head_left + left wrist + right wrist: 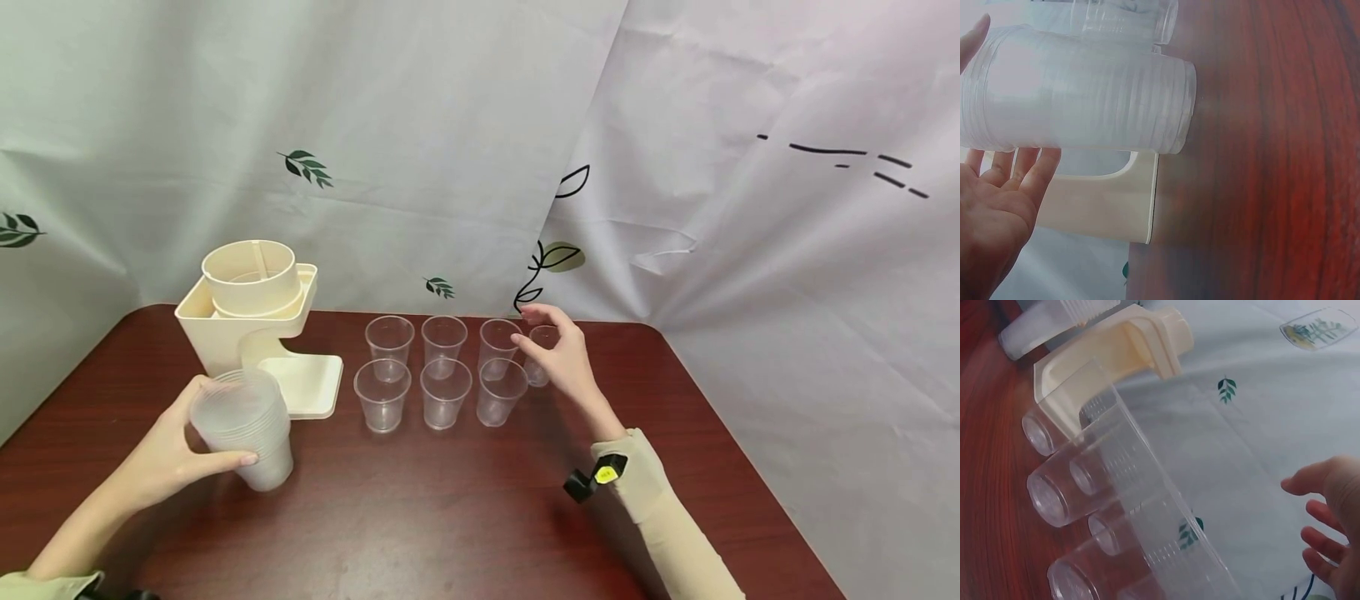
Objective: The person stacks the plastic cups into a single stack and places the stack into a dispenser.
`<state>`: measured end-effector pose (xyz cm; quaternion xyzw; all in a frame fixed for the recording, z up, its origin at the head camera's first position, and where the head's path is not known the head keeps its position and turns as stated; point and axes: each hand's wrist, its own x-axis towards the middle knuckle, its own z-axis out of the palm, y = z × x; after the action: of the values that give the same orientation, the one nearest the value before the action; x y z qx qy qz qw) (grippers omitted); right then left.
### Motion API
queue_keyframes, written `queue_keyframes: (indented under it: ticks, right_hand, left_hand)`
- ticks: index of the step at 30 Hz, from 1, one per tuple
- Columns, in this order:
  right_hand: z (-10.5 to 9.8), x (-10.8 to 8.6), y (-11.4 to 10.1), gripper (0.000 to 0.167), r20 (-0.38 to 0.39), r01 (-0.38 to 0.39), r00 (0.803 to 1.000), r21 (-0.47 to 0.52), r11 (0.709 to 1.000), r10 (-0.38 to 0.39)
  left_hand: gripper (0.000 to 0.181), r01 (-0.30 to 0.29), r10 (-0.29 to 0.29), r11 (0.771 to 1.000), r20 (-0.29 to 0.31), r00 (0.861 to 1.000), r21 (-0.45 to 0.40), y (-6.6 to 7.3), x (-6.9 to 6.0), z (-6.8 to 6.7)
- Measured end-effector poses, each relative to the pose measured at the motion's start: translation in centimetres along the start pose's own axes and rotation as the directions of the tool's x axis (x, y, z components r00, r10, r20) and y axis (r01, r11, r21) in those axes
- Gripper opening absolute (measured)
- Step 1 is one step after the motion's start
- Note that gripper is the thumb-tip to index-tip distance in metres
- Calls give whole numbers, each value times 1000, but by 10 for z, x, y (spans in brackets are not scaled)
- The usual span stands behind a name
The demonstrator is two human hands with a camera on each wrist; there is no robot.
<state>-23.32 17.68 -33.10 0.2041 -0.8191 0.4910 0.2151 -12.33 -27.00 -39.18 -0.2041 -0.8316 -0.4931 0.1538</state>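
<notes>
My left hand [168, 446] grips a tall stack of nested clear plastic cups [251, 425], tilted above the table. In the left wrist view, the fingers of the left hand [997, 200] lie along one side of the stack [1079, 94]. My right hand [562, 350] hovers above the right end of two rows of clear plastic cups [444, 400]. Its thumb and fingers are apart, with nothing between them. A further cup [537, 371] stands partly hidden behind that hand. In the right wrist view, the right hand [1335, 519] is beside the cups' rims, not touching them.
A cream plastic stand [202, 333] with a round open-topped cylinder [251, 283] and flat base plate [318, 383] is at the back left. Everything stands on a dark red-brown wooden table [420, 517]. A pale leaf-patterned curtain [375, 208] hangs along its back and right edges.
</notes>
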Motion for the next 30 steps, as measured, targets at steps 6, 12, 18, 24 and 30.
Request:
queue_keyframes:
  ticks: [6, 12, 18, 24, 30]
  right_hand:
    - [-11, -5, -29, 41, -42, -89, 995, -19, 996, 88]
    - [-17, -3, -13, 45, -100, -174, 978, 85, 981, 182]
    - [-21, -4, 0, 46, -150, -205, 963, 127, 971, 223]
    - [-25, -8, 6, 51, -157, -257, 951, 81, 963, 267]
    - [-27, -9, 25, 58, -135, -299, 943, 57, 953, 304]
  left_hand:
    - [72, 4, -4, 1000, -1, 1000, -2, 0, -1, 0]
    - [74, 0, 0, 1000, -11, 1000, -6, -3, 0, 0]
    - [75, 1, -1, 1000, -13, 1000, 6, -4, 1, 0]
    - [75, 12, -12, 1000, -8, 1000, 0, -3, 1, 0]
    - [76, 4, -4, 1000, -6, 1000, -9, -4, 0, 1]
